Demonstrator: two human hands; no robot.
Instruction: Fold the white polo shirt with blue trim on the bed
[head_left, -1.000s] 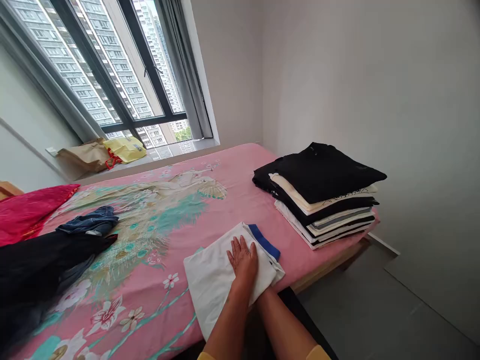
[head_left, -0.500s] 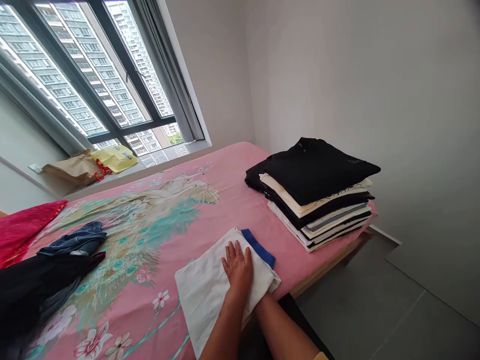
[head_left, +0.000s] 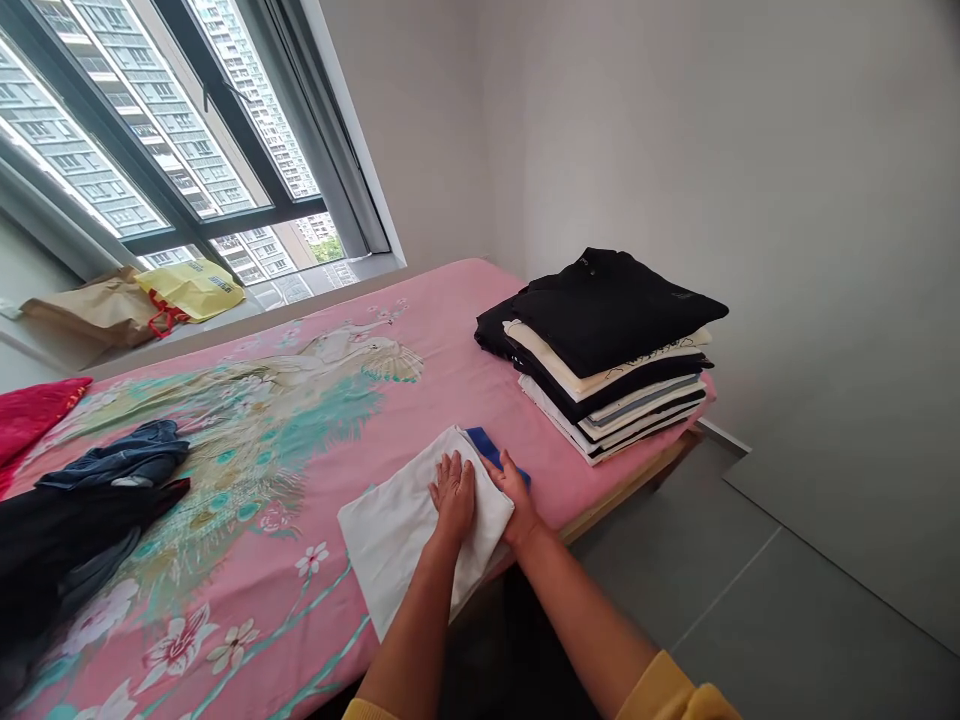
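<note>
A folded white shirt [head_left: 405,525] with a blue part [head_left: 484,441] at its far right side lies near the edge of the bed. On top of it my left hand [head_left: 454,495] rests flat, fingers stretched out. My right hand [head_left: 519,500] is against the shirt's right edge, its fingers extended over the blue part and a white corner overlapping the palm. To the right of both hands stands a stack of folded clothes [head_left: 615,320], black on top with white, cream and grey-blue layers below.
A pink floral sheet [head_left: 435,300] covers the bed. At left lie blue jeans [head_left: 142,455], a dark garment [head_left: 67,530] and a red cushion or cloth [head_left: 34,415]. Paper and yellow bags [head_left: 195,288] sit on the windowsill. The grey floor [head_left: 720,560] borders the bed's right edge.
My right hand has come out from beneath the white shirt and now shows at its right edge. My left hand stays flat on top. The view has shifted slightly.
</note>
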